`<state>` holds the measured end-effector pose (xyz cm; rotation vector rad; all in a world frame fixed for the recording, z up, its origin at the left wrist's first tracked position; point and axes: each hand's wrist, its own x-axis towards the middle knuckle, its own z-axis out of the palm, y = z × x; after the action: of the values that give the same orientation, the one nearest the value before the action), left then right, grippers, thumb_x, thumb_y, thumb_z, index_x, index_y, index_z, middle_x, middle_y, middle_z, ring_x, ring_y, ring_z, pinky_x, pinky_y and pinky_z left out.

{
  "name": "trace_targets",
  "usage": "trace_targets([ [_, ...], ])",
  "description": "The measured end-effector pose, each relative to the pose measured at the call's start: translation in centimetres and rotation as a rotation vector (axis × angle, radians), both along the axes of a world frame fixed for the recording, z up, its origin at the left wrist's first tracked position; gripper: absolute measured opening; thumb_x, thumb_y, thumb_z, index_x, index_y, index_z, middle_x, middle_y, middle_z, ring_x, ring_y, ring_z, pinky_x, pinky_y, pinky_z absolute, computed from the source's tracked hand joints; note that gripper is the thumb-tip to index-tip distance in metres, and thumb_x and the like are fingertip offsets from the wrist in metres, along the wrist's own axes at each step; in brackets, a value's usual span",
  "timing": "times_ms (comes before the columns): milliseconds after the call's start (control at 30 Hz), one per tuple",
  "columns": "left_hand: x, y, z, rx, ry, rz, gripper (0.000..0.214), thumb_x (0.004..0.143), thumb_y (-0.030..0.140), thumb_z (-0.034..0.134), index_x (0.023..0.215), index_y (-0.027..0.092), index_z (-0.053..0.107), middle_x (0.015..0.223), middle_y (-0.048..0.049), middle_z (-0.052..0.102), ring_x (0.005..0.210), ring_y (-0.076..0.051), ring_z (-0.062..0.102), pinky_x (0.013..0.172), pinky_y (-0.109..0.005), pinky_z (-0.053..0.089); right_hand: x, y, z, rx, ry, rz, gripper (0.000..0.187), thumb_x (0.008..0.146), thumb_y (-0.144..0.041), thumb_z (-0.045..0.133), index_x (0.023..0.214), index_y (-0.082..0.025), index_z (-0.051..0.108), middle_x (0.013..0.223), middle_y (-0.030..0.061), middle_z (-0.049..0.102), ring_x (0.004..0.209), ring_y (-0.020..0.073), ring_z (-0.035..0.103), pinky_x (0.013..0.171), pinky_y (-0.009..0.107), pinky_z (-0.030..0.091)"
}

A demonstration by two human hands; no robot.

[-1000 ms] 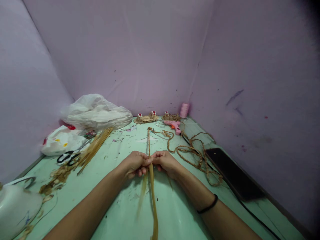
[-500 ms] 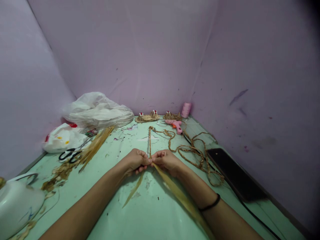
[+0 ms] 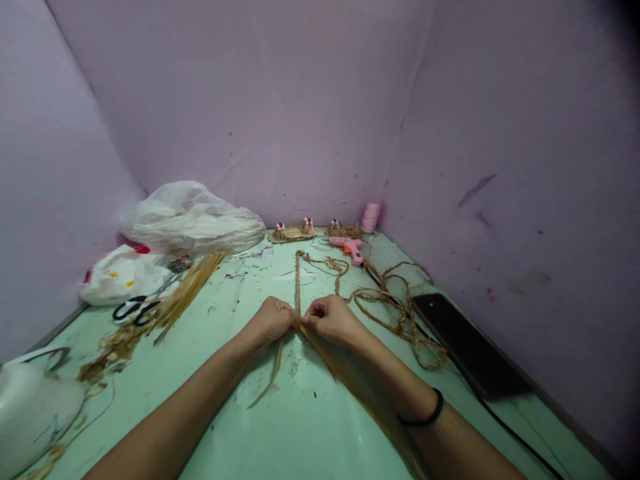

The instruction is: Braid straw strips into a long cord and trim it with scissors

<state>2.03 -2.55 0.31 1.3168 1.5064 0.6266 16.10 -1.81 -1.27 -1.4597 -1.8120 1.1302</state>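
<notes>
My left hand (image 3: 275, 320) is closed at the near end of a thin brown braided cord (image 3: 299, 283), which runs straight away from me over the green table. Beside it, my right hand (image 3: 330, 320) pinches the same spot, thumb against forefinger. A wide, flat strip of dried leaf fibre (image 3: 360, 393) trails from the right hand under my right forearm towards me. From under the left hand hangs a shorter, narrow strip (image 3: 273, 380). The exact joint between strips and cord is hidden by my fingertips. More of the cord (image 3: 385, 300) lies looped to the right.
On the left lie black-handled scissors (image 3: 137, 310), a bundle of dried strips (image 3: 193, 287) and plastic bags (image 3: 193, 220). At the back are woven slippers (image 3: 293, 233), a pink glue gun (image 3: 349, 249) and a pink thread spool (image 3: 371, 218). A black phone-like slab (image 3: 467, 343) lies right.
My right hand has rolled slightly, its fingers curling into a rounder pinch. The wide strip has twisted and looks darker, and the short strip has swung a little. The view has shifted slightly.
</notes>
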Motion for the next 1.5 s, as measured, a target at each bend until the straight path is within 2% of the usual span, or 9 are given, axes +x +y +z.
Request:
trace_targets([
  [200, 0.3, 0.0, 0.2, 0.012, 0.023, 0.013, 0.013, 0.047, 0.012, 0.048, 0.036, 0.014, 0.043, 0.03, 0.006, 0.029, 0.033, -0.003, 0.022, 0.036, -0.02, 0.013, -0.3, -0.6, 1.8, -0.298, -0.019, -0.109, 0.009, 0.055, -0.018, 0.055, 0.047, -0.014, 0.055, 0.036, -0.004, 0.041, 0.036, 0.006, 0.032, 0.038, 0.02, 0.023],
  [467, 0.4, -1.1, 2.0, -0.184, -0.119, 0.106, 0.017, 0.046, 0.012, 0.045, 0.034, 0.016, 0.033, 0.029, 0.0054, 0.028, 0.028, -0.003, 0.018, 0.033, -0.021, 0.007, -2.2, -3.8, 2.3, 0.298, -0.413, -0.116, 0.019, 0.065, -0.018, 0.049, 0.062, -0.013, 0.067, 0.058, 0.0094, 0.065, 0.051, 0.0133, 0.051, 0.047, 0.024, 0.027],
  [567, -0.1, -1.1, 1.8, -0.122, -0.16, 0.031, 0.012, 0.044, 0.012, 0.045, 0.035, 0.015, 0.038, 0.029, 0.0058, 0.029, 0.028, -0.002, 0.018, 0.033, -0.02, 0.008, -3.0, -4.9, 2.0, 0.348, -0.443, -0.084, 0.022, 0.068, -0.016, 0.046, 0.064, -0.013, 0.068, 0.062, 0.0115, 0.066, 0.052, 0.0144, 0.053, 0.048, 0.024, 0.027],
  [733, -0.7, -0.4, 1.3, -0.108, -0.192, -0.032, 0.008, 0.042, 0.008, 0.047, 0.044, 0.01, 0.054, 0.033, 0.0021, 0.043, 0.033, -0.006, 0.033, 0.034, -0.019, 0.019, -3.3, -5.2, 2.2, 0.234, -0.303, 0.03, 0.017, 0.065, -0.014, 0.051, 0.056, -0.013, 0.066, 0.052, 0.0061, 0.061, 0.045, 0.0116, 0.047, 0.045, 0.023, 0.026],
  [833, -1.3, 0.0, 1.4, -0.118, -0.176, -0.039, 0.004, 0.044, 0.011, 0.051, 0.047, 0.011, 0.054, 0.031, 0.0055, 0.036, 0.029, -0.003, 0.024, 0.033, -0.019, 0.012, -1.9, -3.8, 3.2, 0.05, -0.017, 0.069, 0.016, 0.063, -0.024, 0.059, 0.052, -0.013, 0.062, 0.045, 0.0011, 0.054, 0.043, 0.0093, 0.044, 0.043, 0.021, 0.029],
  [933, -1.9, 0.2, 1.4, -0.145, -0.198, -0.09, 0.006, 0.048, 0.018, 0.055, 0.05, 0.013, 0.054, 0.032, 0.0075, 0.033, 0.028, -0.002, 0.018, 0.032, -0.02, 0.007, -0.6, -2.1, 4.0, -0.018, 0.293, -0.213, 0.017, 0.068, -0.026, 0.056, 0.059, -0.013, 0.059, 0.055, 0.0024, 0.059, 0.049, 0.0095, 0.05, 0.049, 0.02, 0.039],
  [1000, -2.1, 0.3, 1.1, -0.153, -0.207, -0.122, 0.008, 0.049, 0.02, 0.056, 0.05, 0.013, 0.053, 0.034, 0.0074, 0.034, 0.028, -0.002, 0.018, 0.032, -0.021, 0.007, -0.5, -1.6, 4.0, -0.218, 0.437, -0.305, 0.011, 0.071, -0.02, 0.053, 0.064, -0.012, 0.057, 0.062, 0.0041, 0.061, 0.051, 0.0091, 0.053, 0.052, 0.021, 0.043],
  [1167, -2.4, 0.3, 0.4, -0.151, -0.197, -0.163, 0.008, 0.05, 0.021, 0.056, 0.051, 0.014, 0.052, 0.034, 0.0071, 0.034, 0.029, -0.003, 0.019, 0.032, -0.021, 0.008, -2.0, -2.1, 2.9, -0.63, 0.615, -0.103, 0.018, 0.078, -0.011, 0.042, 0.067, -0.01, 0.056, 0.054, 0.0049, 0.058, 0.048, 0.0105, 0.057, 0.053, 0.023, 0.046],
  [1500, -1.9, 0.2, 1.0, -0.1, -0.121, -0.232, 0.006, 0.048, 0.018, 0.05, 0.048, 0.013, 0.053, 0.034, 0.0057, 0.035, 0.033, -0.004, 0.023, 0.036, -0.021, 0.013, -2.1, -1.9, 1.2, -0.449, 0.352, -0.132, 0.018, 0.063, -0.013, 0.049, 0.045, -0.013, 0.047, 0.033, -0.006, 0.037, 0.03, 0.0021, 0.024, 0.033, 0.017, 0.013],
])
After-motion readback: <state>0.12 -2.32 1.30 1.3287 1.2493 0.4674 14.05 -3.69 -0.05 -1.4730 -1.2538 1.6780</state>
